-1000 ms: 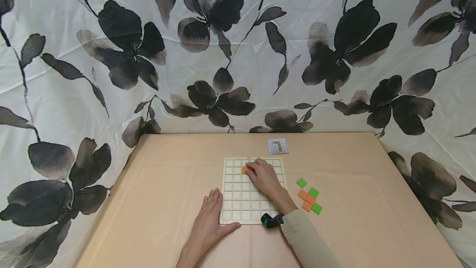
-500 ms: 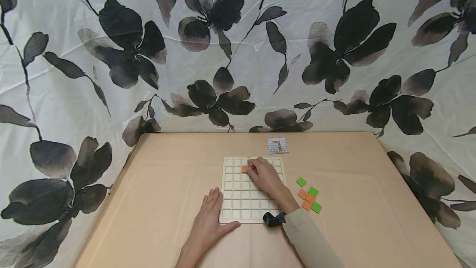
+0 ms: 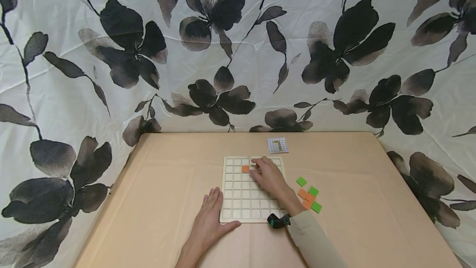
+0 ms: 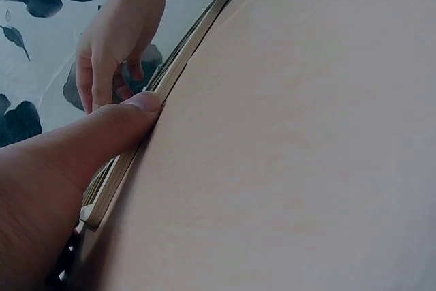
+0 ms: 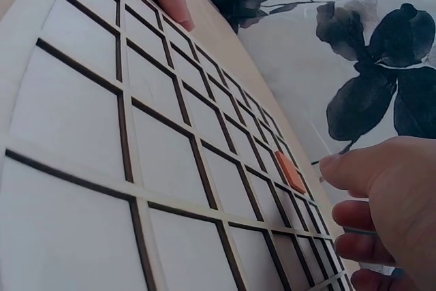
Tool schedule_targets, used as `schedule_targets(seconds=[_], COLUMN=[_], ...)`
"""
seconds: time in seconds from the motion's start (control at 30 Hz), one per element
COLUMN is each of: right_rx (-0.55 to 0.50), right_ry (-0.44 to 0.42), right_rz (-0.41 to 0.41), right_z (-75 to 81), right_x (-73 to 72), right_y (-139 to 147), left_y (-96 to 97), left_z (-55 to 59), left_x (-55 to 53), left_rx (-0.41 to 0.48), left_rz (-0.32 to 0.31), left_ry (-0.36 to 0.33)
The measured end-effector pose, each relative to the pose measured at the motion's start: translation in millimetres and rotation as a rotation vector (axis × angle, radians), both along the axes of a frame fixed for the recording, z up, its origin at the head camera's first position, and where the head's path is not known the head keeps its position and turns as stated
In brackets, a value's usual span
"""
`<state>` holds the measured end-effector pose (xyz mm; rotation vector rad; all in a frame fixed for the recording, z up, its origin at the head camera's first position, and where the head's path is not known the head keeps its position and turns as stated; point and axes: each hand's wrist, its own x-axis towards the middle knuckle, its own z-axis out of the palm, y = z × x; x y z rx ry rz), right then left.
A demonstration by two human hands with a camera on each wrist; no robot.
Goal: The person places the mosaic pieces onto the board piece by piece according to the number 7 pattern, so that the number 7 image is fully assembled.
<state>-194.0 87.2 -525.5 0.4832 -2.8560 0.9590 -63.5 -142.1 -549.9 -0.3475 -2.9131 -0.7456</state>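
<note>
Tan tabletop (image 3: 178,168) underlies relaxed, empty hands: left (image 3: 208,222) touching the board (image 3: 236,197), right (image 3: 270,178) just beside the orange tile (image 3: 245,168).

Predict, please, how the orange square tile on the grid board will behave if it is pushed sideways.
The orange square tile looks flat with straight edges, so it is probably stiff and unlikely to roll. Being small and thin, it is likely light. The grid board looks ridged, which may hinder sliding.
</note>
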Motion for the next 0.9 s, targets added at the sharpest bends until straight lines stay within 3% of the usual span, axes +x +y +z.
schedule_targets(seconds=[0.2, 0.67, 0.9], right_rx=[-0.004, 0.004, 0.005], right_ry=[-0.01, 0.02, 0.003], right_rz=[-0.02, -0.058, -0.09], right_z=[3.9, 7.8, 9.4], right_x=[3.6, 10.4, 13.3], right_y=[4, 18, 26], left_y=[-0.1, 0.2, 0.8], left_z=[1.3, -0.1, 2.7], left_x=[0.0, 0.5, 0.7], left_rx=[0.006, -0.001, 0.003], left_rz=[0.003, -0.002, 0.003], left_ry=[-0.04, 0.027, -0.016])
